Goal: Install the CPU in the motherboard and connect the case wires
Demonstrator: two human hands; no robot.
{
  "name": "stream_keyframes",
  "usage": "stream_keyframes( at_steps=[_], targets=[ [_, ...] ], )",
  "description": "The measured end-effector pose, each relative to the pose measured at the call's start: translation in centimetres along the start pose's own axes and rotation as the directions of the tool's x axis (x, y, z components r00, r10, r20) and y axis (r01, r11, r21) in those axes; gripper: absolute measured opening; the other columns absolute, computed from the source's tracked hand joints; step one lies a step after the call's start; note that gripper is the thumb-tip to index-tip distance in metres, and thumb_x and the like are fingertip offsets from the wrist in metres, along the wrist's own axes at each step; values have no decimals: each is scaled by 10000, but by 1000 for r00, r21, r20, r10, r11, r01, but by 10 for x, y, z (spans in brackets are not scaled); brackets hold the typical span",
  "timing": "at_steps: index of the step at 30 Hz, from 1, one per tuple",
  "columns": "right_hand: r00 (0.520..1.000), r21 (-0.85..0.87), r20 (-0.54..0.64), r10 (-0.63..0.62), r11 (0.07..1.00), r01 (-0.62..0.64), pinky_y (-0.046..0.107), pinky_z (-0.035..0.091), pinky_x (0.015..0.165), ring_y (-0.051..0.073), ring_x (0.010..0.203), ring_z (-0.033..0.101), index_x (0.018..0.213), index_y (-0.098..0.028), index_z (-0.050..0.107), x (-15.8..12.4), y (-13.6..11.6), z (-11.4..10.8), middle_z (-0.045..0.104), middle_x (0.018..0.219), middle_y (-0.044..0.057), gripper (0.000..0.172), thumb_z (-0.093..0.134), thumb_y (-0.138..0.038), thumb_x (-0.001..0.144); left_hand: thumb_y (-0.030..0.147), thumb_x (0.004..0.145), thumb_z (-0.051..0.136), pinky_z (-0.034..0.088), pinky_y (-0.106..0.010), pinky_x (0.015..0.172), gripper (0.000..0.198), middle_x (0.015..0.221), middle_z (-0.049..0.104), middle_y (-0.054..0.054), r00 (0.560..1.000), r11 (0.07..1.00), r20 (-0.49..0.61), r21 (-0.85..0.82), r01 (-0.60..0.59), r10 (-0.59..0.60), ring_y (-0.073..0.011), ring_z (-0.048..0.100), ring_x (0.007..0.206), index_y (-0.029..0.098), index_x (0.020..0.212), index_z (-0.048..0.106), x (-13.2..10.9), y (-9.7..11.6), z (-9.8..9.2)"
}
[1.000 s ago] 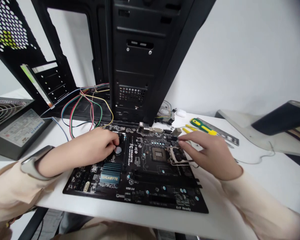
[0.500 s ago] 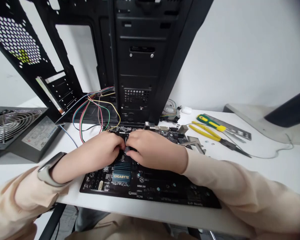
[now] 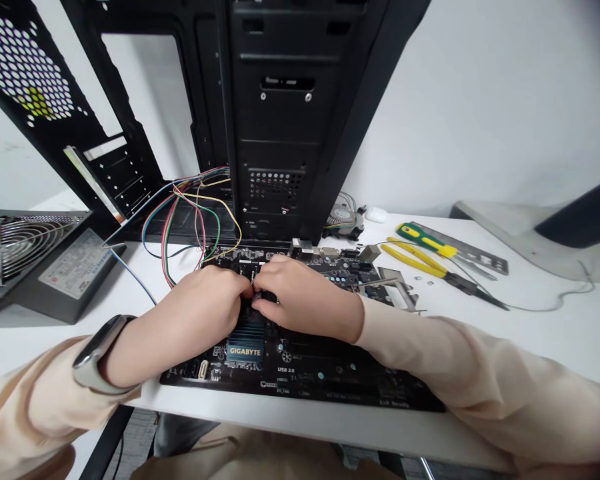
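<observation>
Black Gigabyte motherboard (image 3: 320, 373) lies flat on white desk (image 3: 530, 340), in front of tall black metal computer case (image 3: 280, 113). Left hand (image 3: 200, 313) and right hand (image 3: 305, 300) close together over board, fingers bent down, tips meeting; cannot tell if holding small thing. Yellow-handled pliers (image 3: 415, 261) lie on desk, right of board.

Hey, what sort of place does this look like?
Probably a computer assembly or repair bench: a Gigabyte motherboard lies on a white desk, with an open black PC case, a power supply unit and yellow-handled pliers nearby.
</observation>
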State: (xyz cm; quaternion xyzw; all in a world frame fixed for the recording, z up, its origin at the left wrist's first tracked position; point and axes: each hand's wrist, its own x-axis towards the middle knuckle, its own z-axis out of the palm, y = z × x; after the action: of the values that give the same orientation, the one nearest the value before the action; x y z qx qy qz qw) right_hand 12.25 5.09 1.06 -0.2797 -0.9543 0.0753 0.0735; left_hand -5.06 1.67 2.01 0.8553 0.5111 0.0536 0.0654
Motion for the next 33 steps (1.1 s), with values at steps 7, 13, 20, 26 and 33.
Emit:
stream_keyframes(
  at_steps=[7,13,20,26,33],
  targets=[
    [1000,19,-19,-9,1000,10,340,409,833,191,799,546,858,-88,662,-1,0,1,640,818,87,134,579,-194,858,47,710,374,498,-348,660,398,835,734,-47,999,992,31,119,37,-41,-234,679,726,214,869,698,-2,6,-1],
    [999,38,-38,-34,999,35,340,409,826,190,787,533,849,-104,650,-1,3,3,634,818,82,132,554,-194,861,55,711,372,472,-324,616,349,782,710,-47,999,983,11,176,45,-48,-226,660,684,203,821,670,-3,8,-2],
    [998,-32,-54,-34,999,32,347,406,809,201,769,503,849,-116,631,-1,2,5,625,810,86,149,519,-216,857,84,742,370,466,-325,611,325,777,713,-56,994,977,30,188,96,-103,-230,661,677,202,802,667,-2,10,-3],
    [997,-8,-79,-23,1000,23,342,405,801,202,773,498,830,-129,623,-1,3,8,627,800,78,147,514,-226,852,96,761,360,470,-340,629,330,798,724,-62,992,979,20,163,122,-127,-246,674,709,200,805,669,0,12,-4],
    [993,36,-115,12,999,-8,340,415,778,200,773,509,842,-125,612,-1,4,11,633,810,77,141,549,-249,822,126,778,350,399,-324,533,238,713,683,-55,989,978,-26,147,147,-144,-242,647,615,208,763,573,-1,13,-4]
  ],
)
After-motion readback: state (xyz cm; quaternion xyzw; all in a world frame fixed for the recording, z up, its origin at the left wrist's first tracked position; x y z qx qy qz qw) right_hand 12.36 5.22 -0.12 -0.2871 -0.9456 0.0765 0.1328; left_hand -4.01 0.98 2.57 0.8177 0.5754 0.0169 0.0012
